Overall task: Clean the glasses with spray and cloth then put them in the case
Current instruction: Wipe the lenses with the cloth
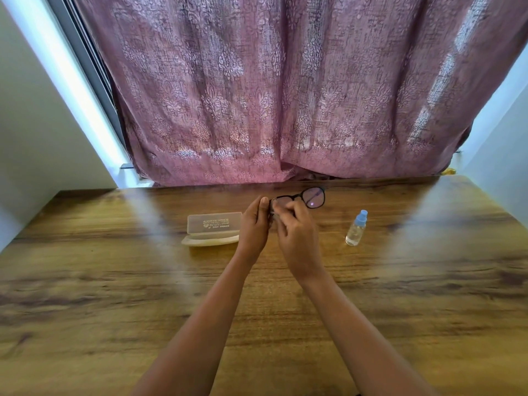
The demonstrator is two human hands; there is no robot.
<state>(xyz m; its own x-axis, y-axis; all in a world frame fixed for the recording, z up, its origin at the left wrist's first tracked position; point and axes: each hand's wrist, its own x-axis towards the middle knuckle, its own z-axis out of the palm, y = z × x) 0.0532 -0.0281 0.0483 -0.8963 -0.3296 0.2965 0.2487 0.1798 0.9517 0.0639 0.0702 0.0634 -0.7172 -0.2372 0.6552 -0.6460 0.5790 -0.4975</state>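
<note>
Black-framed glasses [313, 197] are held up above the wooden table [114, 281], right lens showing, left lens hidden behind my fingers. My left hand [254, 227] grips the left end of the frame. My right hand [297, 235] pinches at the left lens; a greyish bit between my hands may be the cloth, mostly hidden. A translucent glasses case [213, 228] lies open on the table just left of my left hand. A small clear spray bottle [356, 228] with a blue cap stands upright to the right of my right hand.
A mauve patterned curtain [285, 95] hangs along the table's far edge. White walls flank the table on both sides. Bare wooden tabletop stretches in front of the case and bottle.
</note>
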